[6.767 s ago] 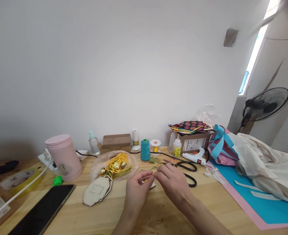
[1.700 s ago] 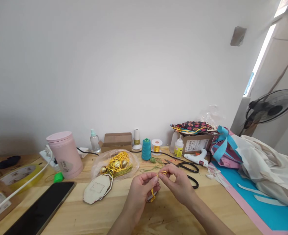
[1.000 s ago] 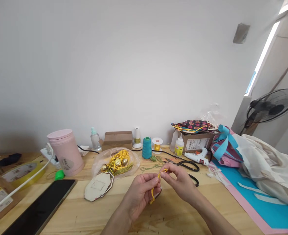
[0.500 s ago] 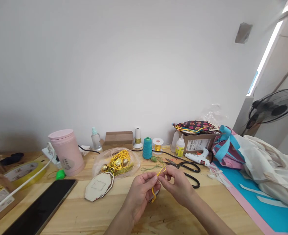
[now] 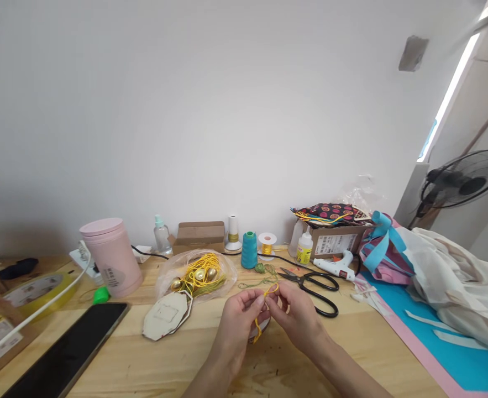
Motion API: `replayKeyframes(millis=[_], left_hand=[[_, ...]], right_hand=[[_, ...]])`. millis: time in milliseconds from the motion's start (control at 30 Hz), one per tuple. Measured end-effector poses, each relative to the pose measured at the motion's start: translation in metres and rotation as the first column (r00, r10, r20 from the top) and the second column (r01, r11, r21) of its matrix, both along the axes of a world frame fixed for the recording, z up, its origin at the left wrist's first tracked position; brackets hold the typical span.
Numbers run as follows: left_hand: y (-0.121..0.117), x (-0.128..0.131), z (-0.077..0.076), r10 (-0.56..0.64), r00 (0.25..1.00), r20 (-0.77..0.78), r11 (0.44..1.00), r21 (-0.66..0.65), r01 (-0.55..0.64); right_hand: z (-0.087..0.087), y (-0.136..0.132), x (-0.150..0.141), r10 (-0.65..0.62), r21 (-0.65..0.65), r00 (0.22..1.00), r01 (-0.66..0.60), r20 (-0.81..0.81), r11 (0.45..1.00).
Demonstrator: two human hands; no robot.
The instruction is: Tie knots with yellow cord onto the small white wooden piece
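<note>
Between my two hands is a yellow cord [image 5: 257, 330], a small loop of it rising above the fingertips and a length dangling below. My left hand [image 5: 240, 318] pinches it between thumb and index finger. Close against it, my right hand [image 5: 295, 312] grips the same cord near the loop with closed fingertips. Partly hidden behind the hands, a small pale-faced piece shows by the hanging cord; its kind I cannot make out. Black-handled scissors [image 5: 316, 282] lie just beyond my right hand, blades partly apart. A tangle of green thread [image 5: 260, 268] rests behind the fingertips.
A plastic bag of yellow cords and gold bells [image 5: 200, 273] lies left of my hands, beside white octagonal pieces [image 5: 166, 316]. Thread spools [image 5: 249, 251], a glue bottle [image 5: 304, 249] and a glue gun [image 5: 337, 266] stand or lie behind. A phone [image 5: 67, 348] and pink cup [image 5: 113, 260] are left.
Both hands have shifted slightly, with the right hand turned a little closer over the cord. More of the pale-faced piece shows between them. The yellow cord stays pinched.
</note>
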State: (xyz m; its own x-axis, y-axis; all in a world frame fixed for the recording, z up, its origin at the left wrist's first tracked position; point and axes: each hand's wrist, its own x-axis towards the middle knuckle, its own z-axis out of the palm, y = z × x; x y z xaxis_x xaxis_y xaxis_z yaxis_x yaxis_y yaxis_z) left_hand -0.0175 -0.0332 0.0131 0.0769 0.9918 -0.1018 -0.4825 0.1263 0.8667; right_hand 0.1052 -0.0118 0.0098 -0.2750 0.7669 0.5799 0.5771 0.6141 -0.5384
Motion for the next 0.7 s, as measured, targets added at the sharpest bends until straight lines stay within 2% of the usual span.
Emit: replayKeyframes(millis=[100, 200, 333, 433, 533, 700], left_hand=[[0.001, 0.0, -0.003, -0.036, 0.986, 0.162, 0.999, -0.024, 0.041], [0.003, -0.001, -0.005, -0.052, 0.969, 0.242, 0.995, -0.065, 0.07], [0.004, -0.005, -0.003, 0.0, 0.962, 0.273, 0.989, -0.14, 0.039], [0.002, -0.008, -0.001, -0.013, 0.962, 0.274, 0.987, -0.148, 0.055], [0.002, -0.009, -0.001, -0.069, 0.961, 0.268, 0.984, -0.139, 0.109], [0.001, -0.011, -0.003, -0.105, 0.958, 0.266, 0.981, -0.131, 0.144]], right_hand=[[0.002, -0.001, 0.0, 0.028, 0.0, 0.999, -0.028, -0.022, 1.0], [0.006, 0.0, 0.003, 0.09, -0.033, 0.992, -0.093, -0.083, 0.995], [0.008, 0.005, 0.008, 0.11, -0.156, 0.969, -0.147, -0.222, 0.977], [0.009, 0.008, 0.01, 0.198, -0.234, 0.928, -0.279, -0.316, 0.931], [0.013, 0.006, 0.011, 0.278, -0.232, 0.886, -0.378, -0.371, 0.896], [0.02, 0.003, 0.015, 0.335, -0.197, 0.893, -0.401, -0.3, 0.895]])
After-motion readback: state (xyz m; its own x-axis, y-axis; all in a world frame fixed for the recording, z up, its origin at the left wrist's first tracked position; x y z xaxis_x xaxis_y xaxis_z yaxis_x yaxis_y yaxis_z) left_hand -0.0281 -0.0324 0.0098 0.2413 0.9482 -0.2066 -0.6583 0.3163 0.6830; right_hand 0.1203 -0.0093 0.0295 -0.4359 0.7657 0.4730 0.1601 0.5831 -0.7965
